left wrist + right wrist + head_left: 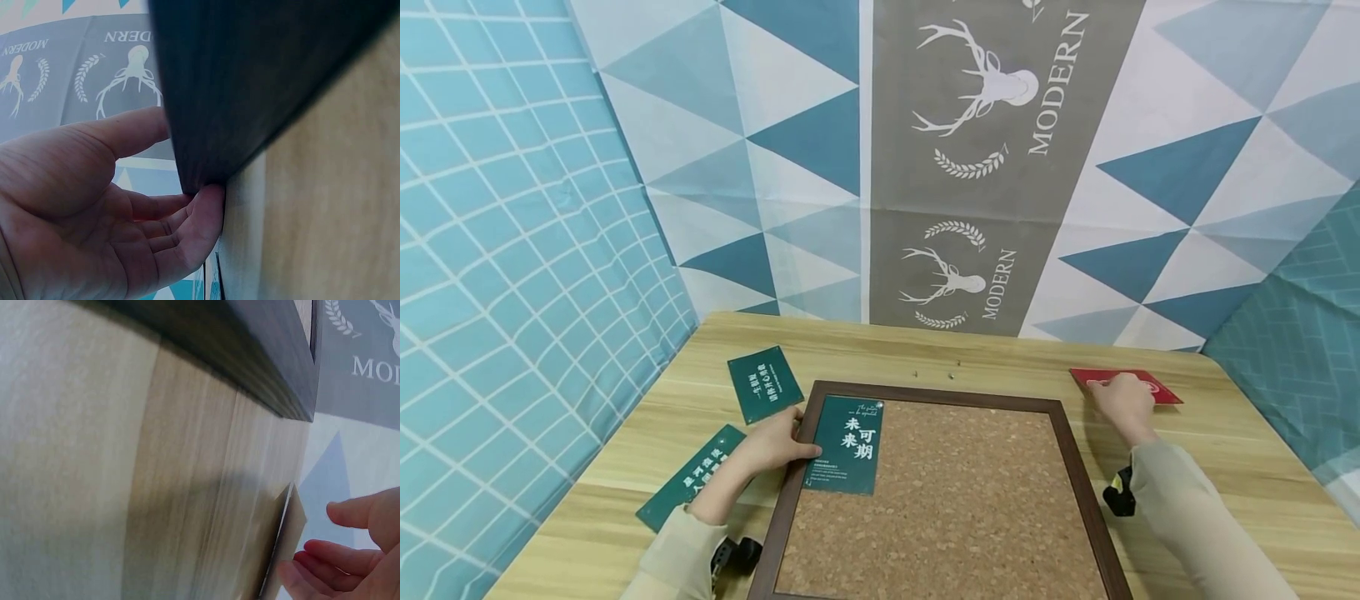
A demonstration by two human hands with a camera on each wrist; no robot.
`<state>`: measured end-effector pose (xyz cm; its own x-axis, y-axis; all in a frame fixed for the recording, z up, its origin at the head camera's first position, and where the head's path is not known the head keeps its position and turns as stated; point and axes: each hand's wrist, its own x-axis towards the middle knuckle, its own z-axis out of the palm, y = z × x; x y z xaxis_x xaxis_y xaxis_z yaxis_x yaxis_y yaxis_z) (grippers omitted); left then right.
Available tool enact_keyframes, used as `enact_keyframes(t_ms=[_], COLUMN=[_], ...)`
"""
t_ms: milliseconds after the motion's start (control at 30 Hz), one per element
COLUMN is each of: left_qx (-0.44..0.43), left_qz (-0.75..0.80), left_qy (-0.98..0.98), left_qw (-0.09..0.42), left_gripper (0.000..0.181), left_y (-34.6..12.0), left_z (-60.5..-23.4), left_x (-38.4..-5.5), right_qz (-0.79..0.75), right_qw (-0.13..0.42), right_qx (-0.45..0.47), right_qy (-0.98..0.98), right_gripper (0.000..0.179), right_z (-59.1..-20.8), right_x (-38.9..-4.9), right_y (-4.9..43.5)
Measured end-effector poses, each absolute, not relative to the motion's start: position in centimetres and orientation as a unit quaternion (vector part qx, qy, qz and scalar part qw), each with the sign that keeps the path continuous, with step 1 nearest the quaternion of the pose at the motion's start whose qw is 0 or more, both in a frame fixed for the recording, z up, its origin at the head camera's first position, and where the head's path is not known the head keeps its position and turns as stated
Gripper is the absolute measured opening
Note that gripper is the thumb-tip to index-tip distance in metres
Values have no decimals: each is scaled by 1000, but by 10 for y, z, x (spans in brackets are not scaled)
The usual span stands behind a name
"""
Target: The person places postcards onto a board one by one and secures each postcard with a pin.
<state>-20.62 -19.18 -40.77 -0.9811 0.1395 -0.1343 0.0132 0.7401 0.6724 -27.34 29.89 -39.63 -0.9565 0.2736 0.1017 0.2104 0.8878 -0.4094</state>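
A framed corkboard (970,500) lies on the table with a green card (850,467) at its upper left; a small pin head shows at the card's top right corner. My left hand (775,442) grips the board's dark wooden frame (212,94) by its left side, thumb above and fingers curled at the lower edge. At the back right, my right hand (1123,404) is over a red card (1161,390) with white print. The right wrist view has the right hand's fingers (300,575) at that card's edge (284,540), with the thumb held apart from it.
Left of the board lie two more green cards, one behind (766,383) and one nearer (681,479), partly covered by my left forearm. Small pins (951,377) lie behind the board. A patterned cloth wall (805,167) stands at the table's back edge.
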Motion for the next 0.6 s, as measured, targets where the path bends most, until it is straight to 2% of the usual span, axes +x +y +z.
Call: enact_keyframes(t_ms=[167, 367, 600], left_qx=[39, 69, 46], left_qz=[362, 369, 372], left_qy=[927, 923, 923], left_qw=[88, 85, 90], left_gripper=[49, 54, 50], left_y=[-191, -194, -193], left_z=[-408, -406, -408], left_x=[-206, -205, -207], right_qz=[210, 248, 361], right_qw=[113, 153, 127], right_qx=[-149, -180, -267], right_qy=[-960, -940, -884], right_gripper=[26, 29, 40], right_z=[-399, -401, -399], right_x=[-273, -273, -272], right_y=[306, 314, 321])
